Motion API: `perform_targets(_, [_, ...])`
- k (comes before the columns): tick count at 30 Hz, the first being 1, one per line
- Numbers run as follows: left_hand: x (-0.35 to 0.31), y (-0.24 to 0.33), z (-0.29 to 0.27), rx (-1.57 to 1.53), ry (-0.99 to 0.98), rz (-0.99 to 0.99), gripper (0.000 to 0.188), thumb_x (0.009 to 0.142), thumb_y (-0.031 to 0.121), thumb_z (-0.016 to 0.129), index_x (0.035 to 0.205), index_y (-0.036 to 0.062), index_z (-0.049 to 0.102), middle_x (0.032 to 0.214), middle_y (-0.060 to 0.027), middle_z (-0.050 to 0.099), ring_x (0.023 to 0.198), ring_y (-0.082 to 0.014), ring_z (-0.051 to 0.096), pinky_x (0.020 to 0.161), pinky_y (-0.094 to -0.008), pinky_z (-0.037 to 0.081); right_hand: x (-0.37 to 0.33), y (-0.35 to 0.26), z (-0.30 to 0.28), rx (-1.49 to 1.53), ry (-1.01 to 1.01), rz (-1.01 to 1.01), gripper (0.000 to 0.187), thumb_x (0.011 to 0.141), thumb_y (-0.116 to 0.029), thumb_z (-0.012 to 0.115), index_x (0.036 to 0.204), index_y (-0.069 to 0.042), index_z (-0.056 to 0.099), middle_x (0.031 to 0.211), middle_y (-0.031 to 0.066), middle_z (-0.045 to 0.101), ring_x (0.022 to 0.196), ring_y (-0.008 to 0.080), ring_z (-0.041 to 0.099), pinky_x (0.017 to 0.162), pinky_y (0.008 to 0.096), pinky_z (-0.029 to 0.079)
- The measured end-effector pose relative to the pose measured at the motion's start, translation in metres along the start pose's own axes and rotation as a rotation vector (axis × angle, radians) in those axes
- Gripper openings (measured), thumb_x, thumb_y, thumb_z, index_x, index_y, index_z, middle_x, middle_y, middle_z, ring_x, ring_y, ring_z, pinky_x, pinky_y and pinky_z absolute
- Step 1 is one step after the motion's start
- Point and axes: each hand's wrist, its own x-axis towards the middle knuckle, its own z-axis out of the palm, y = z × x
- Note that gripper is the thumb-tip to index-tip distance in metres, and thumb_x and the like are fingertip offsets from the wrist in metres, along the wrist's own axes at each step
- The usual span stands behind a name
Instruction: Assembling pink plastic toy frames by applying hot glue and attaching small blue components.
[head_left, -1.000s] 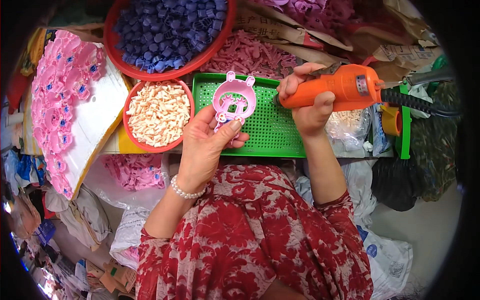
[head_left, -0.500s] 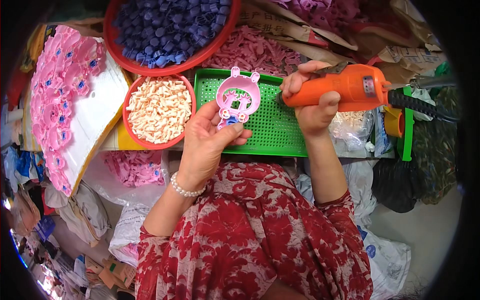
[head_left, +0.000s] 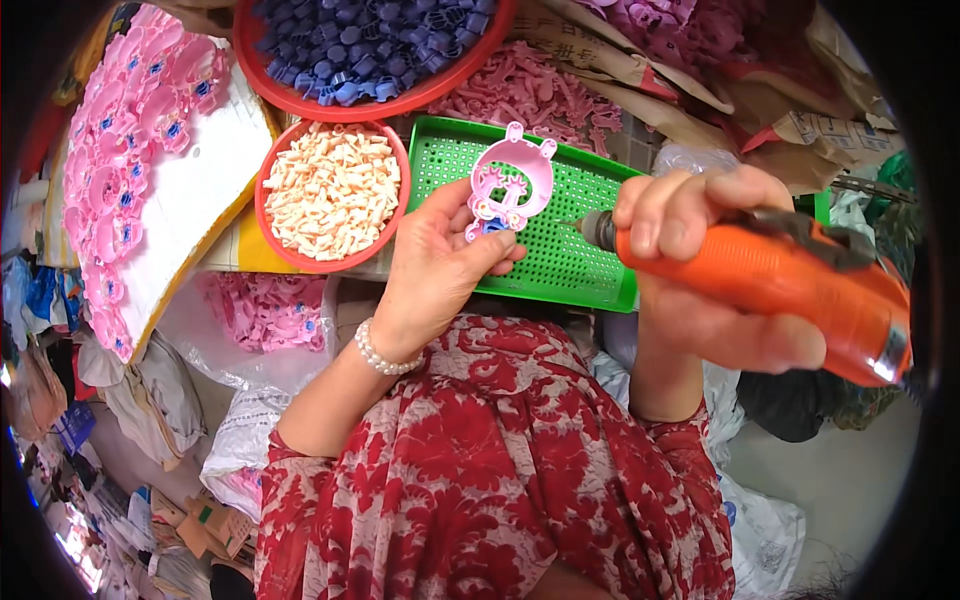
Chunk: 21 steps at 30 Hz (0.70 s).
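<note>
The left hand point(head_left: 455, 240) pinches the near end of a pink rabbit-eared frame point(head_left: 508, 152) between thumb and fingers, holding it above the green perforated tray point(head_left: 570, 265) with its ears tilted far and slightly right. The right hand point(head_left: 700, 315) wraps firmly round an orange power tool point(head_left: 790, 285), whose narrow tip lies just right of the frame, apart from it. The tool's long axis runs left and slightly far, crossing the frame's own.

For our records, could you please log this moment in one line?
left hand: holds pink frame; right hand: holds orange tool; tip: apart from frame
</note>
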Motion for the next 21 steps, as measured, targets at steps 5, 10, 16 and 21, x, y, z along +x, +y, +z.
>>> perform_targets(5, [-0.001, 0.001, 0.002, 0.003, 0.003, 0.002, 0.049, 0.082, -0.004, 0.057, 0.127, -0.0028, 0.038, 0.106, -0.0095, 0.058, 0.078, -0.0123, 0.062, 0.065, -0.0203, 0.052, 0.000, 0.010, 0.006, 0.041, -0.109, -0.060, 0.091, 0.068, -0.076, 0.052, 0.120, -0.001, 0.042, 0.085, 0.0062, 0.055, 0.075, 0.0201, 0.054, 0.075, 0.0358, 0.042])
perform_targets(10, [0.000, -0.002, 0.001, -0.009, -0.008, 0.029, 0.049, 0.081, -0.004, 0.058, 0.126, -0.0029, 0.039, 0.105, -0.0092, 0.058, 0.077, -0.0116, 0.062, 0.064, -0.0197, 0.052, -0.005, 0.017, 0.013, 0.024, -0.025, 0.018, 0.092, 0.068, -0.077, 0.050, 0.121, -0.001, 0.041, 0.085, 0.0061, 0.056, 0.075, 0.0204, 0.055, 0.074, 0.0363, 0.044])
perform_targets(16, [0.000, 0.000, 0.002, 0.018, 0.006, 0.011, 0.047, 0.081, -0.005, 0.057, 0.125, -0.0033, 0.041, 0.104, -0.0092, 0.059, 0.078, -0.0111, 0.062, 0.064, -0.0199, 0.052, -0.007, 0.028, 0.015, 0.054, 0.026, 0.050, 0.091, 0.068, -0.078, 0.048, 0.119, -0.002, 0.042, 0.083, 0.0056, 0.055, 0.073, 0.0201, 0.054, 0.071, 0.0353, 0.044])
perform_targets(21, [-0.001, 0.001, 0.003, 0.014, 0.009, 0.017, 0.046, 0.081, -0.005, 0.057, 0.124, -0.0034, 0.042, 0.103, -0.0086, 0.059, 0.077, -0.0111, 0.062, 0.064, -0.0201, 0.053, -0.011, 0.036, 0.013, 0.003, 0.021, 0.030, 0.087, 0.070, -0.077, 0.048, 0.116, -0.003, 0.044, 0.082, 0.0057, 0.055, 0.072, 0.0198, 0.054, 0.070, 0.0346, 0.045])
